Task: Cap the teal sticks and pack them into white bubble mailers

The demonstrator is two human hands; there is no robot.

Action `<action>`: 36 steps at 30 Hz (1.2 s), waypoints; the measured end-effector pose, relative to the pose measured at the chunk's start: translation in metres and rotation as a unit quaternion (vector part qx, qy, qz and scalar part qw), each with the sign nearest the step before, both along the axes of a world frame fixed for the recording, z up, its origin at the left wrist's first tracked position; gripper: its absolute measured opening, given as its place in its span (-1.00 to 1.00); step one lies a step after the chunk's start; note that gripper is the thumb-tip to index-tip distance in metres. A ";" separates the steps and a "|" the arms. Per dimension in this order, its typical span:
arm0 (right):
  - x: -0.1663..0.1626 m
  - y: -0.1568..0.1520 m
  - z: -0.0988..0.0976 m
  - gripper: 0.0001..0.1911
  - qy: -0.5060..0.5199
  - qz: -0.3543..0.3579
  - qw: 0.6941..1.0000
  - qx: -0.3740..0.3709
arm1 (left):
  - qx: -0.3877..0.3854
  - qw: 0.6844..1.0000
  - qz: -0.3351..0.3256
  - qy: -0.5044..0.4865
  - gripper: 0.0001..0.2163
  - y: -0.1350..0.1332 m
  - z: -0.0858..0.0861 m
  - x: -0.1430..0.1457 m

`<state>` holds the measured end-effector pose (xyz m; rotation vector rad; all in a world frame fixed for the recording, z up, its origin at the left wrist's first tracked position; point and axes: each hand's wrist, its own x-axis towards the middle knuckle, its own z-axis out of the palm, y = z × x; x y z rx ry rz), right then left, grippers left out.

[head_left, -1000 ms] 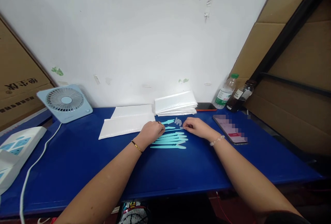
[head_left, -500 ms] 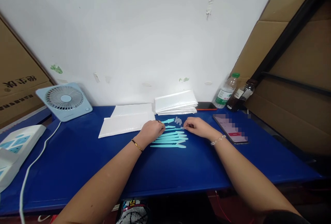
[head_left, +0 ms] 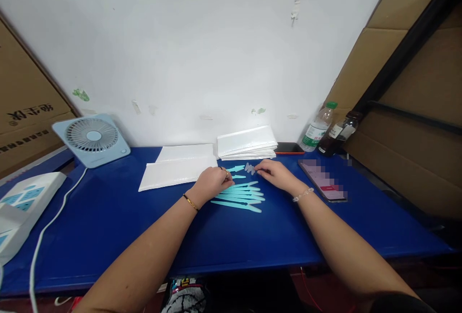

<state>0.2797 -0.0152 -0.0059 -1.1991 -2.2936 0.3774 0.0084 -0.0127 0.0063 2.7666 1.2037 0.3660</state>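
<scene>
My left hand [head_left: 211,183] is closed over the handle ends of several teal eyebrow razors [head_left: 238,205], its fingertips pressed on the uppermost of them. These razors lie fanned on the blue table, with pale caps on their right-hand ends. Beyond its fingers are two more teal razors [head_left: 236,168], partly covered by the hand. Small clear plastic blade caps [head_left: 249,168] lie in a loose cluster to their right. At that cluster's right edge my right hand [head_left: 277,174] has thumb and forefinger pinched together on a clear cap, mostly hidden by the fingertips.
White padded sleeves lie flat [head_left: 176,173] and stacked [head_left: 247,142] by the wall. Right of my hands are a phone [head_left: 321,180], another dark phone [head_left: 289,148] and two bottles [head_left: 317,130]. A fan [head_left: 92,139] and a white power strip [head_left: 31,207] stand left on the blue table [head_left: 252,245].
The razor between my hands has joined the fanned group, which has spread toward me. My right hand has moved slightly up to the clear caps; my left hand has barely moved.
</scene>
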 end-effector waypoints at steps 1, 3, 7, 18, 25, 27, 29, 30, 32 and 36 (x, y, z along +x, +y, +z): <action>0.001 0.003 -0.002 -0.75 -0.009 -0.009 1.000 0.013 | 0.008 1.000 0.018 -0.005 -0.81 0.002 0.000 -0.001; 0.002 0.009 -0.006 -0.73 -0.028 -0.010 0.999 0.021 | 0.021 0.998 0.051 -0.006 -0.83 0.004 -0.001 -0.003; 0.000 0.012 -0.008 -0.84 -0.051 -0.025 0.998 0.006 | -0.004 0.996 0.085 0.010 -0.89 0.005 0.001 -0.003; 0.009 0.008 -0.001 -0.89 -0.013 -0.093 0.988 -0.125 | -0.051 0.993 0.106 -0.011 -0.89 0.001 0.002 0.001; -0.009 0.003 -0.003 -0.87 0.036 -0.073 0.988 -0.130 | -0.043 0.995 0.087 -0.036 -0.90 0.002 -0.003 0.006; -0.013 0.002 -0.004 -0.87 0.054 -0.059 0.989 -0.125 | -0.036 0.995 0.079 -0.039 -0.90 0.003 -0.005 0.007; -0.015 0.002 -0.006 -0.87 0.069 -0.053 0.989 -0.123 | -0.032 0.996 0.072 -0.039 -0.89 0.004 -0.007 0.007; -0.016 0.002 -0.007 -0.86 0.075 -0.053 0.988 -0.123 | -0.030 0.996 0.070 -0.037 -0.89 0.004 -0.007 0.007; -0.017 0.002 -0.009 -0.85 0.085 -0.053 0.987 -0.125 | -0.028 0.997 0.068 -0.034 -0.88 0.004 -0.007 0.007; -0.017 0.004 -0.012 -0.83 0.100 -0.053 0.985 -0.127 | -0.036 0.997 0.045 -0.041 -0.87 0.006 -0.009 0.006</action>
